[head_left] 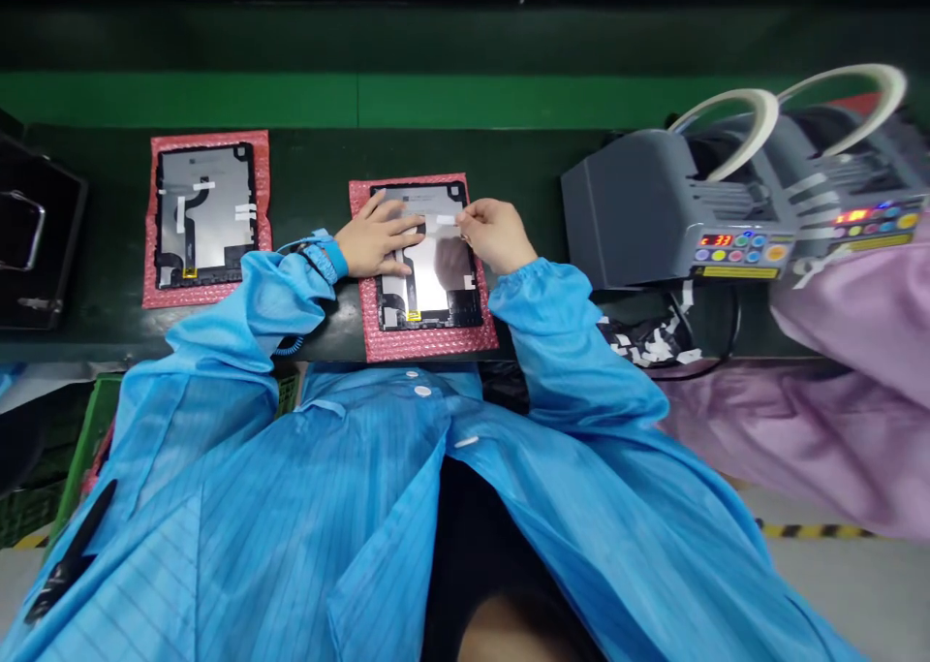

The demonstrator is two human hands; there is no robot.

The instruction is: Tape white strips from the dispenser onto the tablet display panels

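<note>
On a dark green workbench [312,177], the right hand [498,236] pinches the end of a short white tape strip [446,220] on a flat, black-framed silver panel [451,289]; the left hand [374,240] spreads across the panel. Pink bubble wrap [369,325] lies beneath the panel. Uneven pulling could crease the strip.

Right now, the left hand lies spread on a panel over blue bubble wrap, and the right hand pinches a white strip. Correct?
Not quite: the head view shows pink bubble wrap, not blue. The left hand lies spread on the panel, and the right hand pinches a white strip.
</note>
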